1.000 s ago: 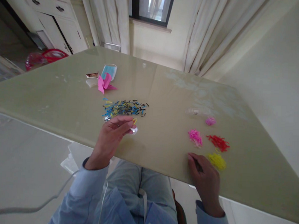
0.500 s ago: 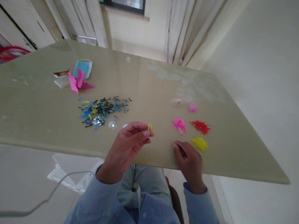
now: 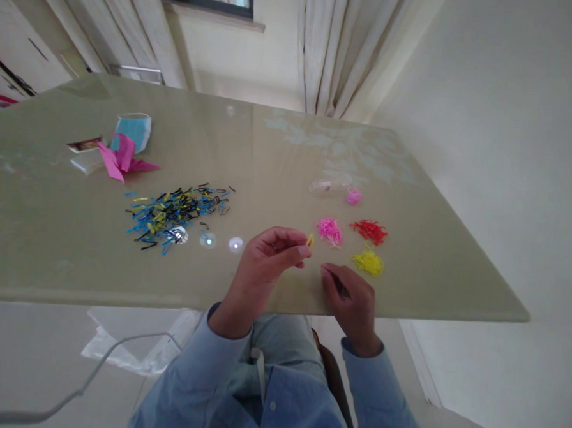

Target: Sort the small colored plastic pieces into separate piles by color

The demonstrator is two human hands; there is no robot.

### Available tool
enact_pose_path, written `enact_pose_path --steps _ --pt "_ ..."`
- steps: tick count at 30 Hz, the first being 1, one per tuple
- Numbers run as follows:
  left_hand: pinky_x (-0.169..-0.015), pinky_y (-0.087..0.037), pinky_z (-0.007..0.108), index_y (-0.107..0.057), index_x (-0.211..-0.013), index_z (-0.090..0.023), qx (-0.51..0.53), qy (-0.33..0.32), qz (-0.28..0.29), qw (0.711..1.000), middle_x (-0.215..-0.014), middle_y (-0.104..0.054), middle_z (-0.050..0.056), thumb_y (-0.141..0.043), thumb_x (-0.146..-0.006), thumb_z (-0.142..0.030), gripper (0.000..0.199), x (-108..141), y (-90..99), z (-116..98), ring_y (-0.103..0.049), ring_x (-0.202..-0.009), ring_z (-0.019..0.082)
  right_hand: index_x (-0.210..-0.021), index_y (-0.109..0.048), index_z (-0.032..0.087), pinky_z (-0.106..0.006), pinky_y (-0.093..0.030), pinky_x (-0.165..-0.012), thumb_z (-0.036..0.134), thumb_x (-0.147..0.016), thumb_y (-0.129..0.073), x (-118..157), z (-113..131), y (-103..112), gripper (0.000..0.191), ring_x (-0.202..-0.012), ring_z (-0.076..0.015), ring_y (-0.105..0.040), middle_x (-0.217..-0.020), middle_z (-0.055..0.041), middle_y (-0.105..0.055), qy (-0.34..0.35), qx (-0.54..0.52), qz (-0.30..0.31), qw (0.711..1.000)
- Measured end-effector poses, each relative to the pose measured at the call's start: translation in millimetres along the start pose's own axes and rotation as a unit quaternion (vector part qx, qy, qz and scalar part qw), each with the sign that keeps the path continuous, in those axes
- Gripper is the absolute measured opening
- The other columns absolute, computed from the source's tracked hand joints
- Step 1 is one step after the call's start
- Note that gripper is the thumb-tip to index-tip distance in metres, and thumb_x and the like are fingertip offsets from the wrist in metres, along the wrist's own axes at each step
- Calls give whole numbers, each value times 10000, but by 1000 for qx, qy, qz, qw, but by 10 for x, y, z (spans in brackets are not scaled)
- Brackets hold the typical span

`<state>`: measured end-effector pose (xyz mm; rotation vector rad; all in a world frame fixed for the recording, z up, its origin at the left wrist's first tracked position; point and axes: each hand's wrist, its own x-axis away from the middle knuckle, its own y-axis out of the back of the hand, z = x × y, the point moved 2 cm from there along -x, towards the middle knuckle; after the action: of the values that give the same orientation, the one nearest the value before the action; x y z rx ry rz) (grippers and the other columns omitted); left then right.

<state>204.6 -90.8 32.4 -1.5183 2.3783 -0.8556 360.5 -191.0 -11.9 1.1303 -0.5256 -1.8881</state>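
Between the thumb and fingers of my left hand point(image 3: 274, 264) is a small yellow rubber band point(image 3: 310, 239), held above the table. My right hand point(image 3: 351, 297) is closed at the table's near edge, thumb against forefinger; what it may hold is hidden. Just beyond the right hand lies a yellow pile of bands point(image 3: 368, 262). A red pile point(image 3: 369, 231) and a pink pile point(image 3: 330, 231) are farther back. To the left spreads a mixed heap of blue, black and yellow bands point(image 3: 175, 211).
A clear plastic bottle point(image 3: 328, 185) lies behind the piles, beside a pink cap point(image 3: 354, 196). At the far left are a blue face mask point(image 3: 133, 132), a pink folded paper bird point(image 3: 124, 157) and a small picture card point(image 3: 84, 145). A wall point(image 3: 509, 155) stands at the right.
My left hand has moved right, toward the right hand and the coloured piles, with the yellow band still pinched. The camera view has shifted slightly.
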Motion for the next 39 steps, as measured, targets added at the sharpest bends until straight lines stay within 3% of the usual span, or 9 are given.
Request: enact_pose_path --steps 5,10,15,19,23,27,30,35,39 --pt "-707 -535 262 -712 -817 -166 -135 -32 120 983 -813 -739 38 -761 -716 -168 113 -298 -442 339 -676 -743 140 -859 -745 209 -274 -553 -580 237 -902 -607 106 31 112 147 -584 -158 -682 -719 -50 -757 24 -32 -114 993" --pt "-704 -516 269 -712 -833 -178 -365 -130 166 907 -861 -748 44 -634 -799 -113 107 -502 -749 588 -659 -694 133 -806 -719 215 -268 -516 -496 233 -876 -631 205 -31 140 114 -488 -146 -624 -638 -31 -719 -3 -29 -178 984" --pt "-746 -522 285 -731 -904 -189 -446 -131 194 864 -949 -764 54 -613 -836 -135 146 -598 -862 645 -677 -717 151 -847 -712 221 -298 -513 -463 364 -898 -583 404 -206 66 199 -487 -175 -631 -663 -53 -711 -107 -61 -236 964" --pt "-844 -511 343 -741 -901 -186 -517 -158 212 814 -954 -771 86 -596 -861 -157 153 -643 -899 714 -696 -889 228 -851 -711 234 -307 -518 -473 374 -885 -594 436 -213 56 185 -511 -189 -649 -643 -45 -697 -113 -74 -233 963" --pt "-867 -508 333 -749 -937 -211 -527 -159 216 806 -968 -772 78 -568 -885 -176 191 -660 -888 786 -699 -912 226 -891 -724 234 -295 -515 -483 313 -892 -600 350 -136 100 147 -491 -174 -637 -630 -33 -697 -90 -74 -204 972" --pt "-831 -507 297 -747 -976 -211 -497 -172 204 826 -1013 -774 64 -546 -904 -197 214 -614 -802 726 -700 -923 204 -901 -731 230 -281 -517 -499 282 -886 -623 301 -116 123 121 -479 -158 -629 -658 -30 -717 -57 -72 -206 974" --pt "-769 -503 283 -750 -969 -201 -489 -175 174 837 -986 -778 60 -560 -896 -206 204 -520 -638 613 -696 -834 185 -905 -723 214 -277 -509 -487 324 -900 -613 307 -162 104 155 -468 -150 -610 -668 -36 -715 -97 -81 -205 971" --pt "-687 -488 270 -755 -956 -218 -504 -173 131 836 -888 -779 39 -599 -883 -229 172 -281 -141 392 -648 -649 148 -920 -724 195 -261 -462 -476 311 -900 -630 295 -196 83 151 -446 -120 -539 -671 -26 -702 -120 -117 -202 965" --pt "-633 -479 253 -757 -909 -219 -516 -179 79 834 -847 -775 37 -616 -873 -228 146 -84 349 205 -642 -627 142 -939 -731 183 -248 -473 -498 299 -897 -641 226 -180 93 153 -475 -115 -564 -669 -15 -693 -121 -143 -170 968"
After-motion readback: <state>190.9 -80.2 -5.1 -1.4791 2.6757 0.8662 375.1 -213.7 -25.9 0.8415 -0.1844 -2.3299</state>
